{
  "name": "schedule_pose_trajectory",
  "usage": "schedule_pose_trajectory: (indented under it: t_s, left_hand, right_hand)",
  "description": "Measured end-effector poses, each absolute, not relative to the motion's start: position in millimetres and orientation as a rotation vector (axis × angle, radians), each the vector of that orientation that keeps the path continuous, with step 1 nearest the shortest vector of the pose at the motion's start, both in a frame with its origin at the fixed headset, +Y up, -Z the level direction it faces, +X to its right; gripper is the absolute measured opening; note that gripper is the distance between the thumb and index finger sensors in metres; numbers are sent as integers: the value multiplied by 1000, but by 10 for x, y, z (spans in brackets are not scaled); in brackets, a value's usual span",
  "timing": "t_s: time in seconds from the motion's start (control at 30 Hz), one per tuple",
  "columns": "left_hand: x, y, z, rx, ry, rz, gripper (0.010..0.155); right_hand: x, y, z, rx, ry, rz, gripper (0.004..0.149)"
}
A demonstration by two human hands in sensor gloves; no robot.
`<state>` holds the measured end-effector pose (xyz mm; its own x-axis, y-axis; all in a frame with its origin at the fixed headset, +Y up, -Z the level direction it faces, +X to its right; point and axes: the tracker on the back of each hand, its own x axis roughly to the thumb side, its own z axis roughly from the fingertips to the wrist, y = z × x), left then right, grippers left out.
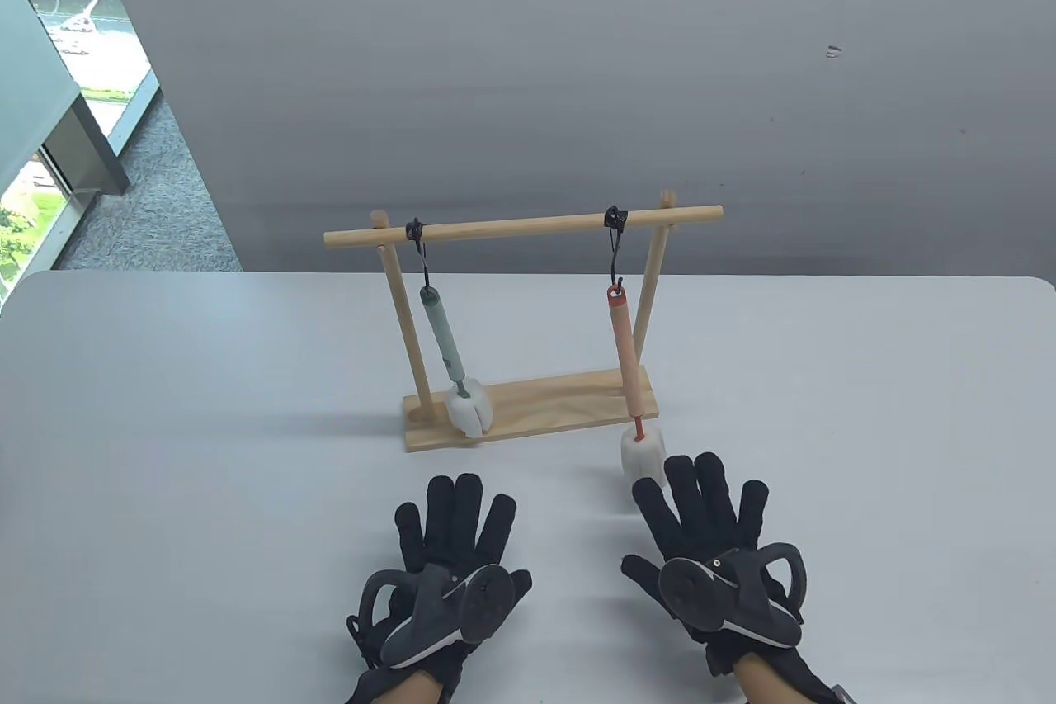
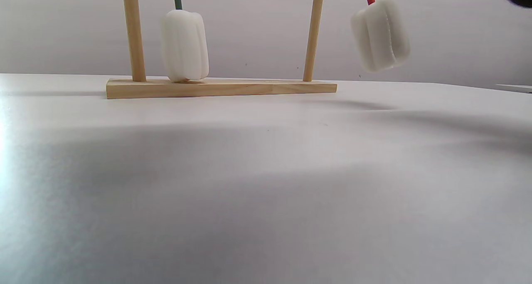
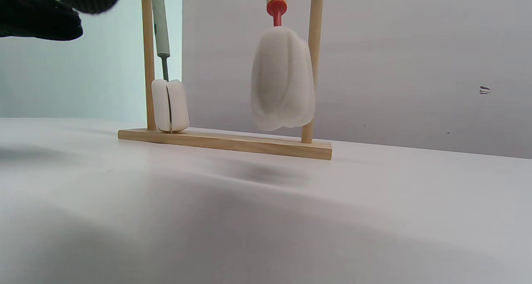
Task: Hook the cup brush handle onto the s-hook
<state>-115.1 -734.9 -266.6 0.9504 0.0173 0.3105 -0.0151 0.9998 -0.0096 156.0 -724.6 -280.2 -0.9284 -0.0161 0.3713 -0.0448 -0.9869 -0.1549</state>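
A wooden rack [image 1: 528, 411] stands mid-table with two black s-hooks on its top bar, the left one [image 1: 417, 242] and the right one [image 1: 615, 238]. A green-handled cup brush [image 1: 441, 337] hangs from the left hook, its white sponge [image 2: 185, 45] touching the base. A pink-handled cup brush [image 1: 624, 349] hangs from the right hook; its white sponge [image 3: 282, 78] hangs free in front of the base, blurred. My left hand [image 1: 454, 531] lies flat with fingers spread, holding nothing. My right hand [image 1: 701, 506] is flat and empty just in front of the pink brush's sponge [image 1: 642, 456].
The white table [image 1: 165, 448] spreads around the rack and both hands. A grey wall stands behind the table's far edge. A window and carpeted floor lie at the far left.
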Motion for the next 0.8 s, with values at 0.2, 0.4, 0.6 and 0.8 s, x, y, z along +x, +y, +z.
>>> schedule_pose_trajectory:
  t_s: [0.2,0.4,0.6,0.8]
  left_hand:
    - [-1152,-7348,-2666,-4,-310,13,80]
    - [-1156,-7349,-2668,0,-306,18,79]
    - [-1156,-7348,-2669,0,-307,20,79]
    - [-1155,-7353,-2673,-18,-308,12,78]
  right_hand:
    - [1589,-7228,-2790,577,-295,3037,78]
    - [1590,-7229,-2786,572,-322,3029,78]
    - [1585,-7225,-2783,572,-318,3036,77]
    - [1573,-7228,-2775,578,-318,3047,77]
